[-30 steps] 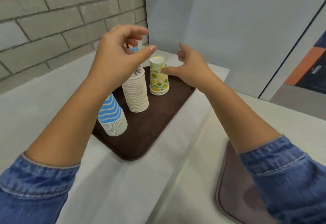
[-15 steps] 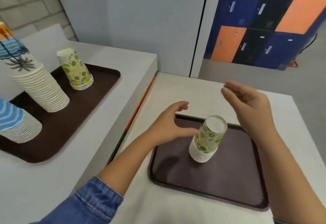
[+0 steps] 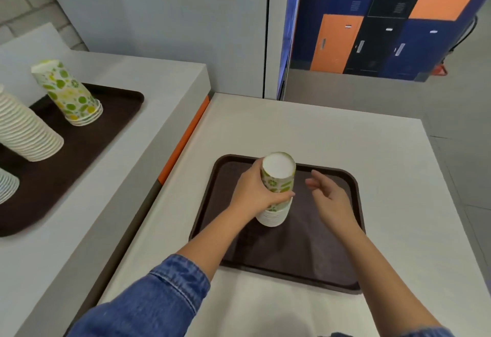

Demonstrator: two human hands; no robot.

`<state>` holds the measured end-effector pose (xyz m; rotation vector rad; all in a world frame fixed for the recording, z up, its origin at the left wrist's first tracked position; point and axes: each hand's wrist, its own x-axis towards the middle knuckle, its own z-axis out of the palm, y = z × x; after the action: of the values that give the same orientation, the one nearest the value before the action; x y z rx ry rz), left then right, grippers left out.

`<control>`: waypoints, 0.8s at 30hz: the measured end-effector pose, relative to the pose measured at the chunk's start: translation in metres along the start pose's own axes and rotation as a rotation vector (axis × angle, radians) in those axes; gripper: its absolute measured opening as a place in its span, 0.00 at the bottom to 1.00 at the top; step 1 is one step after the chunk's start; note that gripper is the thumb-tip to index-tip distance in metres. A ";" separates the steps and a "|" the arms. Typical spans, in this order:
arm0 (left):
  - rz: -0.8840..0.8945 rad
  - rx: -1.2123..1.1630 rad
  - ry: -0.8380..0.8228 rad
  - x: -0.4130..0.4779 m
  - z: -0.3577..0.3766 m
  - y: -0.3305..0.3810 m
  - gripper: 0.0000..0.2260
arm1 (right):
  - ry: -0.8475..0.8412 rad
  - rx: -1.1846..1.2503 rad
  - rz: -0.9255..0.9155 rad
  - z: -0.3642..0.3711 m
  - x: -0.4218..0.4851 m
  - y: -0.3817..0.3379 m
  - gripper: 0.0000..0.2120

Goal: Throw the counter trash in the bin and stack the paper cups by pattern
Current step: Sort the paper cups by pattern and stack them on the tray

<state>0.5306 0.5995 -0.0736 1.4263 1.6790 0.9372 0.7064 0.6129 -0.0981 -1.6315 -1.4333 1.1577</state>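
Paper cups with green and yellow dots, nested upside down into one stack (image 3: 279, 185), were held in my left grip (image 3: 255, 193). It wrapped the stack from its 9 o'clock side, with the thumb curled across the near face. The white base of the top cup faced up toward me. The lowest rims sat down at the brown tray (image 3: 332, 270); I could not tell whether they rested on it or hung just off it. My right grip (image 3: 329, 198) was released, its fingers loose and slightly bent. It hovered just beside the stack at 3 o'clock without touching it. The stack stood toward the tray's 11 o'clock part, and the tray lay on the pale lower tabletop (image 3: 318, 134). Both of my forearms were bare, with a denim sleeve (image 3: 159, 297) pushed up on the left one.

Out at 10 o'clock, past an orange edge strip (image 3: 186, 137), a raised tabletop (image 3: 148, 73) carried a second brown tray (image 3: 117, 103). On that tray stood a matching green-dotted stack (image 3: 69, 95), and a taller ribbed white stack (image 3: 24, 129) stood at its 8 o'clock. At 1 o'clock, well apart, stood orange, blue and black lockers (image 3: 385, 31).
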 end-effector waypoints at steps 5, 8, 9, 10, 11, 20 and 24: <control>0.000 -0.033 0.028 0.002 -0.008 0.012 0.35 | -0.061 0.015 0.024 0.007 0.000 0.010 0.27; 0.018 -0.039 0.048 0.003 -0.014 0.021 0.33 | -0.153 0.010 -0.003 0.007 0.000 0.014 0.31; 0.022 -0.042 0.054 0.004 -0.016 0.023 0.33 | -0.190 -0.001 -0.012 0.006 0.000 0.016 0.33; 0.027 -0.043 0.059 0.004 -0.018 0.026 0.34 | -0.225 -0.021 -0.025 0.006 0.000 0.016 0.34; 0.035 -0.042 0.062 0.005 -0.019 0.028 0.34 | -0.254 -0.045 -0.036 0.005 0.000 0.017 0.37; 0.065 -0.075 0.097 0.006 -0.031 0.043 0.34 | -0.315 -0.090 -0.114 0.015 0.004 0.017 0.58; 0.087 -0.133 0.134 0.007 -0.038 0.050 0.34 | -0.335 -0.034 -0.175 0.027 0.006 0.010 0.51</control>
<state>0.5186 0.6101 -0.0124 1.3824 1.6276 1.1945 0.6857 0.6147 -0.1185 -1.3453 -1.7749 1.3546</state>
